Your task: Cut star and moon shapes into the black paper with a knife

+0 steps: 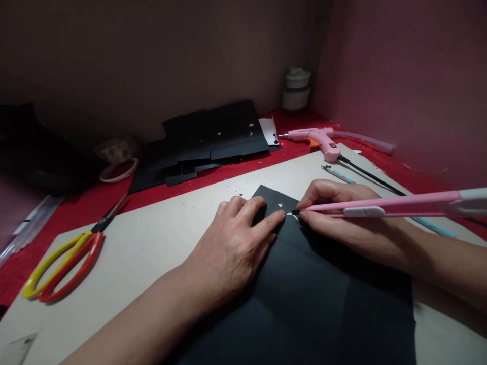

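Note:
A sheet of black paper point(319, 299) lies in front of me, with a small cut-out point(280, 205) showing white near its far corner. My left hand point(239, 238) rests on the paper's left side, thumb stretched out and pressing beside a curved white cut point(292, 216); it grips nothing and its other fingers are partly bent. In my right hand point(338, 213) is a pink utility knife point(403, 203), pinched close to its front end. The knife's tip meets the paper at the curved cut, and the blade itself is mostly hidden by my fingers.
A white board point(152, 253) lies under the paper on a red cloth point(85, 210). Scissors point(76, 263) lie at left. Toward the back are black sheets point(213, 134), a tape roll point(119, 170), a pink glue gun point(315, 139) with its cord, a blue pencil point(338, 175) and a white jar point(296, 91).

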`<state>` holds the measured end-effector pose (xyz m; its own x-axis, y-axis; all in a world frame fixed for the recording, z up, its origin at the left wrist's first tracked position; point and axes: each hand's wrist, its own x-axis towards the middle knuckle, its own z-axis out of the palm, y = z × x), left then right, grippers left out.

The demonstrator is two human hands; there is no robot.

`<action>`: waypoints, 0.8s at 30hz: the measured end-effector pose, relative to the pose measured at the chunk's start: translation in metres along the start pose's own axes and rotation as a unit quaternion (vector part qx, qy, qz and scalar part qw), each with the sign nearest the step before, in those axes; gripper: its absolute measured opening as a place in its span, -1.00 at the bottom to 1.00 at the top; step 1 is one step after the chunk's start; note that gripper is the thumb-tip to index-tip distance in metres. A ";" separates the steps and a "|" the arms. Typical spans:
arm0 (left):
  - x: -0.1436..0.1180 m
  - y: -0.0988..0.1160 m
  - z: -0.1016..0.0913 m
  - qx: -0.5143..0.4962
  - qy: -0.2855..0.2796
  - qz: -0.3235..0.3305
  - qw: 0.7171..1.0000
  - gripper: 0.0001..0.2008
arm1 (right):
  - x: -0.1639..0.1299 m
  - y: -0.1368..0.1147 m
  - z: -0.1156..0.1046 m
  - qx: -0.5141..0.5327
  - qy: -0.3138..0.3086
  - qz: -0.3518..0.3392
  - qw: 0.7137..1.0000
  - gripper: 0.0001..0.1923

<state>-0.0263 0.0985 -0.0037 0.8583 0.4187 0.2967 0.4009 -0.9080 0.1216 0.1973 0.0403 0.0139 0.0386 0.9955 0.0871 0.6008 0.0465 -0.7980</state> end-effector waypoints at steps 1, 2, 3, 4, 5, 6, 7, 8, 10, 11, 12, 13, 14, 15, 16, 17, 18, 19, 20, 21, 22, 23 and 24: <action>0.000 0.000 -0.001 0.000 -0.002 0.000 1.000 -0.62 | 0.000 0.000 0.000 0.000 -0.002 0.002 1.000 -0.92; 0.001 0.000 -0.001 0.000 -0.006 -0.001 1.000 -0.62 | 0.000 0.000 0.001 0.000 -0.001 0.001 1.000 -0.92; 0.001 0.001 -0.002 0.000 -0.009 0.000 1.000 -0.62 | 0.000 0.000 0.001 -0.001 0.002 -0.002 1.000 -0.92; 0.002 0.001 -0.003 -0.001 -0.012 0.000 1.000 -0.62 | 0.000 0.000 0.001 -0.003 0.006 -0.005 1.000 -0.91; 0.003 0.001 -0.003 -0.001 -0.013 0.001 1.000 -0.61 | -0.001 0.000 0.002 -0.005 0.011 -0.008 1.000 -0.91; 0.003 0.001 -0.004 -0.002 -0.012 0.002 1.000 -0.61 | -0.001 0.000 0.002 -0.008 0.014 -0.010 1.000 -0.91; 0.004 0.001 -0.004 -0.002 -0.012 0.003 1.000 -0.61 | -0.001 0.000 0.002 -0.012 0.015 -0.012 1.000 -0.91; 0.005 0.001 -0.004 -0.002 -0.014 0.005 1.000 -0.61 | -0.001 0.000 0.002 -0.017 0.016 -0.013 1.000 -0.91; 0.005 0.001 -0.005 -0.001 -0.014 0.008 1.000 -0.61 | -0.002 0.001 0.002 -0.023 0.016 -0.018 0.999 -0.91; 0.005 0.002 -0.005 0.000 -0.014 0.009 1.000 -0.61 | -0.002 0.001 0.002 -0.025 0.018 -0.021 0.999 -0.91; 0.005 0.002 -0.005 0.001 -0.014 0.010 1.000 -0.61 | -0.002 0.001 0.002 -0.027 0.022 -0.023 0.999 -0.91; 0.005 0.002 -0.005 0.001 -0.014 0.011 1.000 -0.61 | -0.001 0.000 0.002 -0.028 0.024 -0.023 0.999 -0.91; 0.005 0.002 -0.005 0.001 -0.014 0.011 1.000 -0.61 | -0.001 0.000 0.002 -0.030 0.025 -0.022 0.999 -0.91; 0.005 0.002 -0.005 0.001 -0.015 0.012 1.000 -0.61 | -0.001 0.000 0.002 -0.032 0.025 -0.020 0.999 -0.91; 0.005 0.002 -0.005 0.001 -0.016 0.013 1.000 -0.61 | -0.001 -0.001 0.002 -0.034 0.026 -0.018 0.999 -0.92; 0.005 0.002 -0.005 0.002 -0.014 0.014 1.000 -0.61 | 0.000 -0.001 0.002 -0.038 0.026 -0.016 0.999 -0.92; 0.005 0.002 -0.005 0.004 -0.011 0.016 1.000 -0.61 | 0.000 -0.001 0.003 -0.042 0.029 -0.016 0.999 -0.92; 0.005 0.002 -0.005 0.006 -0.008 0.017 1.000 -0.61 | 0.000 -0.002 0.003 -0.047 0.031 -0.017 0.998 -0.92; 0.005 0.002 -0.004 0.007 -0.006 0.018 1.000 -0.61 | 0.000 -0.002 0.003 -0.051 0.034 -0.018 0.998 -0.91; 0.005 0.002 -0.004 0.007 -0.004 0.019 1.000 -0.61 | 0.000 -0.002 0.003 -0.052 0.035 -0.021 0.998 -0.91; 0.005 0.002 -0.003 0.008 -0.003 0.019 1.000 -0.62 | -0.001 -0.002 0.003 -0.050 0.036 -0.023 0.998 -0.91; 0.005 0.002 -0.003 0.008 -0.002 0.019 1.000 -0.62 | -0.001 -0.002 0.003 -0.048 0.036 -0.024 0.998 -0.91; 0.005 0.002 -0.003 0.009 -0.001 0.020 1.000 -0.62 | -0.001 -0.002 0.002 -0.048 0.035 -0.022 0.998 -0.92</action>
<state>-0.0226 0.0989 0.0008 0.8746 0.3824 0.2982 0.3722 -0.9235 0.0924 0.1940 0.0393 0.0145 0.0644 0.9842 0.1651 0.6772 0.0784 -0.7316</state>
